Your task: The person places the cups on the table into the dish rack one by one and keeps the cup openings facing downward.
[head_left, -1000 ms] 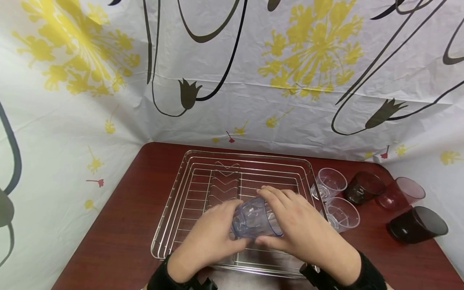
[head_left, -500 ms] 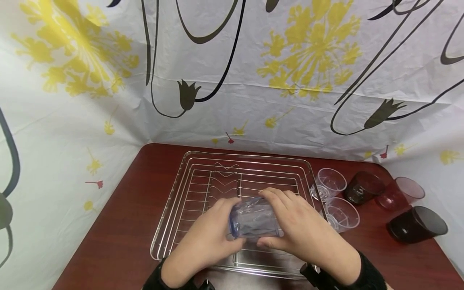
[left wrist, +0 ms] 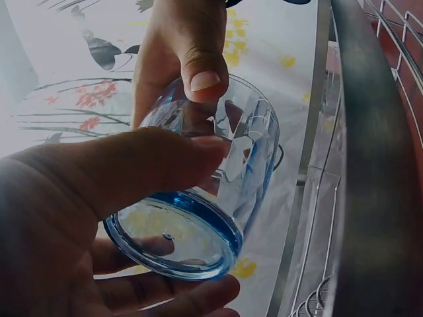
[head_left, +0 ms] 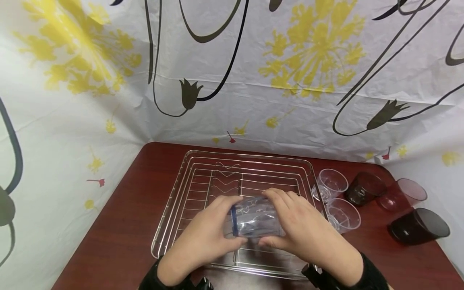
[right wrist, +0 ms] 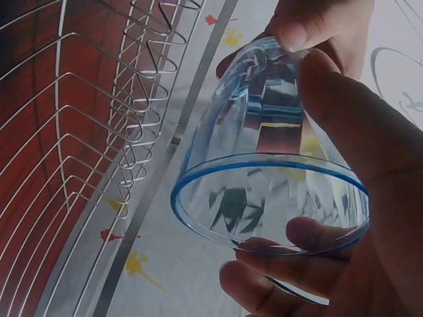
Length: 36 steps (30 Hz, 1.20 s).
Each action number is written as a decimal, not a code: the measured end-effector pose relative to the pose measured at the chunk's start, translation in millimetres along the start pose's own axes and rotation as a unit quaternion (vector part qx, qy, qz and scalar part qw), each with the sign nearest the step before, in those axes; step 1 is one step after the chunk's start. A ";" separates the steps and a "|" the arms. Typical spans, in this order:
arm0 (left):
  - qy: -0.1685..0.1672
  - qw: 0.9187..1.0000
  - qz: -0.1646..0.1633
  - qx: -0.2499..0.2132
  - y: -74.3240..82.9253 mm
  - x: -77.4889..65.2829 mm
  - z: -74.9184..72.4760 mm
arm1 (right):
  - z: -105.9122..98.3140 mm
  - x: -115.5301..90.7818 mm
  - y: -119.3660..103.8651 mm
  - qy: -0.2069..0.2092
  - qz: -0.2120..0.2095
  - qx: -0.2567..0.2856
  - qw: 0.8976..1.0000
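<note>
A clear drinking glass [head_left: 257, 217] with a blue tint lies sideways in the air above the wire dish rack [head_left: 270, 160], held between both hands. My left hand [head_left: 206, 231] grips the thick base end; its thumb runs along the faceted wall in the left wrist view, fingers beneath the blue base [left wrist: 178, 241]. At the rim end, my right hand [head_left: 304, 227] holds the glass with the thumb on one side and fingers around the other. The right wrist view shows the open blue rim [right wrist: 264, 162] facing the camera, with right fingers [right wrist: 284, 264] right at its edge.
Right of the rack stand two clear glasses [head_left: 332, 183], a dark brown glass [head_left: 364, 188], a reddish glass [head_left: 402, 195] and a black glass [head_left: 417, 226]. A red-brown table [head_left: 119, 225] lies beneath. A patterned white curtain [head_left: 232, 100] encloses the back and sides.
The glass has turned between the hands: its opening showed at the right a second ago, and now its side wall and blue base ring show. The left hand has shifted slightly left.
</note>
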<state>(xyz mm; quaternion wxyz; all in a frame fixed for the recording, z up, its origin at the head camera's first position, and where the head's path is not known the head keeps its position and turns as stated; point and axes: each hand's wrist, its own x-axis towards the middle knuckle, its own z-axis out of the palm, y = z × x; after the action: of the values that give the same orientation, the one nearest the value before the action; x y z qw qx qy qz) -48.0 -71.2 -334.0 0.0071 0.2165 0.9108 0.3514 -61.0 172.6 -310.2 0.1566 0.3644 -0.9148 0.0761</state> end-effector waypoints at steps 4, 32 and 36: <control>0.003 1.000 0.005 -0.005 1.6 1.2 -1.0 | -0.3 -2.7 0.5 0.002 0.004 0.002 1.000; 0.057 0.997 0.040 0.027 18.2 5.2 -3.6 | 2.9 1.3 -0.5 -0.020 0.010 -0.043 0.999; 0.063 0.996 0.049 0.038 20.5 6.0 -2.8 | 4.3 0.3 -0.9 -0.022 0.016 -0.059 0.998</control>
<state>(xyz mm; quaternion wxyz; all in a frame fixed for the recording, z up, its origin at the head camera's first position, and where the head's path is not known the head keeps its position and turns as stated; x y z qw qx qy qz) -46.0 -57.1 -317.9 -0.0757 0.2379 0.9105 0.3297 -61.6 170.7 -314.1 0.1566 0.3418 -0.9265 0.0165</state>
